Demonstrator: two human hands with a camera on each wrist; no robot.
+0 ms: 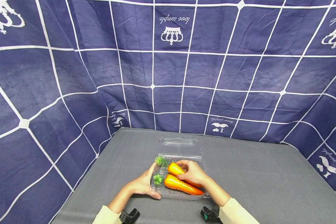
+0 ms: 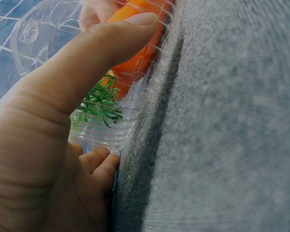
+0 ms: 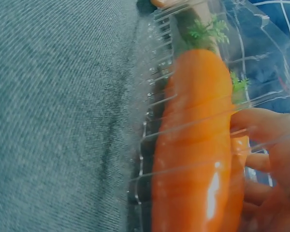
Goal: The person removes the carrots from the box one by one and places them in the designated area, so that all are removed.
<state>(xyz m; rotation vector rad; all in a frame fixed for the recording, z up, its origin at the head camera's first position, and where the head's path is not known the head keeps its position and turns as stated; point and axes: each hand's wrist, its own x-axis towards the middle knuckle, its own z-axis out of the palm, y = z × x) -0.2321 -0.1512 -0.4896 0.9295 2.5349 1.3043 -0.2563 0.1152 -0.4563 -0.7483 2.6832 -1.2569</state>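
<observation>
A clear plastic clamshell box (image 1: 168, 195) stands with its hinged lid (image 1: 180, 146) folded back behind it. Inside lie two orange carrots with green tops, side by side, tips pointing right. My left hand (image 1: 142, 184) holds the box at its left end, with the thumb (image 2: 130, 36) along the near wall and the other fingers round the far side. My right hand (image 1: 193, 172) reaches in from the right and grips the far carrot (image 1: 175, 168), thumb on its near side and fingers beyond. The near carrot (image 1: 182, 185) lies untouched in front, its leafy top (image 1: 158, 179) near my left palm.
Grey cloth (image 1: 254, 174) covers the table under the box. A blue curtain (image 1: 204, 71) with white grid lines rises behind and on both sides. Dark straps (image 1: 129, 215) sit at both wrists, below the cream sleeves (image 1: 107, 215).
</observation>
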